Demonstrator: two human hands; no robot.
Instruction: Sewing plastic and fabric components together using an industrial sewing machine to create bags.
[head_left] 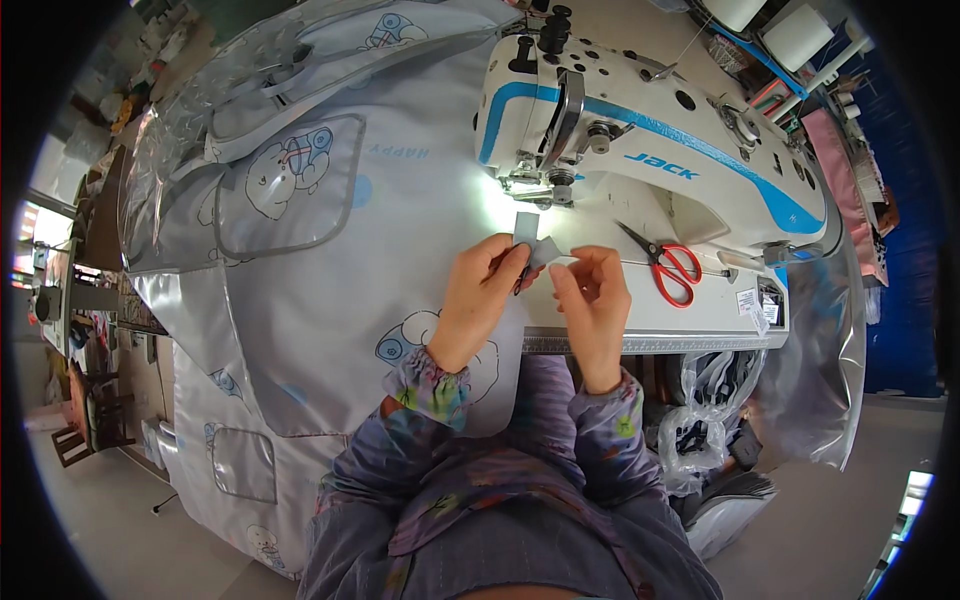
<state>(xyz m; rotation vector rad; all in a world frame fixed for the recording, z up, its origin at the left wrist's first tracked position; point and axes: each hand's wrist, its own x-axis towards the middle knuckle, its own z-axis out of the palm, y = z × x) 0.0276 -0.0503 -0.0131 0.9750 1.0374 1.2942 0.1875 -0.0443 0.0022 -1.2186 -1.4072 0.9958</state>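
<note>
Just in front of the sewing machine's needle area, my left hand (478,300) pinches a small grey fabric strip (526,228) between thumb and fingers. The strip stands upright above the fingertips, and a folded grey end (545,252) sticks out to the right. A small dark loop hangs below these fingers; its kind is unclear. My right hand (598,305) is close beside that end, its fingers loosely bent and the thumb apart from them. Nothing shows in its grip. The white and blue sewing machine (640,130) has its lamp lit over the strip.
Red-handled scissors (676,275) lie on the machine bed right of my hands. Grey coated fabric (400,250) with printed bears and clear-edged pockets covers the left side and hangs down. Thread cones (797,38) stand at the back right. Plastic-wrapped bundles (700,420) sit below the table's right part.
</note>
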